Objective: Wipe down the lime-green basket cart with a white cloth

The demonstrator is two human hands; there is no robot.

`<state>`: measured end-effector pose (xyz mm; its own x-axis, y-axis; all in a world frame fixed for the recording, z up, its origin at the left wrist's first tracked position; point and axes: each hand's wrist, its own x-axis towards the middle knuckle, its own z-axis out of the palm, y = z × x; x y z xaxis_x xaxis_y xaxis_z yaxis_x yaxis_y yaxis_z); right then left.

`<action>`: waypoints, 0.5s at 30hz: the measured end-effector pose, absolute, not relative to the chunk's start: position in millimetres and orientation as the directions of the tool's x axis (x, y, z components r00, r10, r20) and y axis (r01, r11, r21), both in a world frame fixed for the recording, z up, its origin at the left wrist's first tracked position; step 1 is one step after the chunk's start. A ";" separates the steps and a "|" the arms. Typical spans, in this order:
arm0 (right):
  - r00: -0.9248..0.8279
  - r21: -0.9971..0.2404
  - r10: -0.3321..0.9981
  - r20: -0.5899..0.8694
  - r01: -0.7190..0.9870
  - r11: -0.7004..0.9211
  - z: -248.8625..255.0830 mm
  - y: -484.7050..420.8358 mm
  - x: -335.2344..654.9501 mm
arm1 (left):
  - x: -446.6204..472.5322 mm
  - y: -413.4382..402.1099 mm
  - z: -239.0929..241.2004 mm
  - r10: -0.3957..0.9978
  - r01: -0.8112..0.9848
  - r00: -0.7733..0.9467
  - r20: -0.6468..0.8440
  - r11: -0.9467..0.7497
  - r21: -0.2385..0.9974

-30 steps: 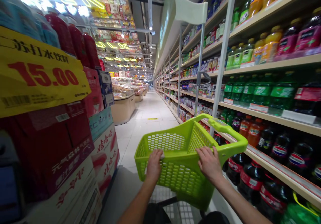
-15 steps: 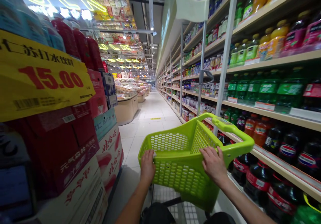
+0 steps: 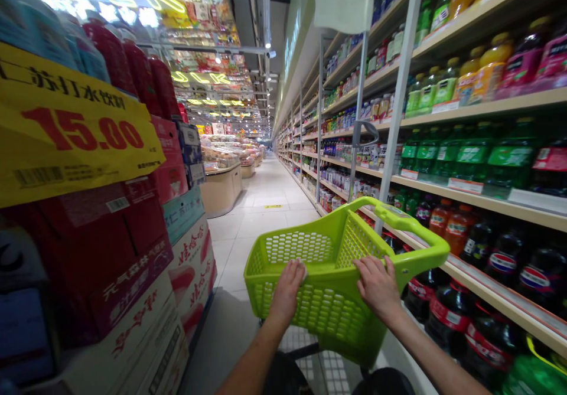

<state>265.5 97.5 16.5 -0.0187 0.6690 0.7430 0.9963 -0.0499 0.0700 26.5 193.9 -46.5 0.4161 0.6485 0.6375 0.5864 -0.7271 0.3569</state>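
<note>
At nine o'clock, a yellow 15.00 price banner; at eight, white beverage cartons with red lettering. At one, a white sign panel; at three, green soda bottles; at four, red-labelled cola bottles.

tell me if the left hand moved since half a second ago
Yes. The left hand has shifted right along the cart's rim, towards the right hand, and now shows closer to the shelf post.
</note>
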 end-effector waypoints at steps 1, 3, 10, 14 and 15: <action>-0.019 0.066 0.674 0.739 0.997 -0.044 17.0 97.4 265.7 | 37.5 190.9 -45.1 0.622 0.566 0.446 0.644 -0.753 0.336; -0.022 0.059 0.679 0.733 0.998 -0.031 17.5 97.2 266.3 | 39.3 190.5 -44.2 0.613 0.570 0.447 0.651 -0.756 0.320; -0.019 0.060 0.656 0.754 0.997 -0.040 15.2 97.6 262.2 | -38.8 215.8 -53.3 0.748 0.755 0.036 0.663 -0.455 0.472; -0.025 0.072 0.663 0.749 0.996 -0.044 16.8 96.1 260.0 | 24.3 198.9 -52.3 0.707 0.665 0.238 0.666 -0.618 0.419; -0.028 0.076 0.667 0.745 0.996 -0.043 17.2 95.5 260.4 | 45.1 192.5 -50.7 0.674 0.622 0.306 0.673 -0.677 0.395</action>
<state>260.4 95.5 17.2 -0.0282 0.6667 0.7448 0.9961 -0.0431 0.0763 45.1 192.5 -50.7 0.3062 0.6736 0.6727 0.6218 -0.6766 0.3945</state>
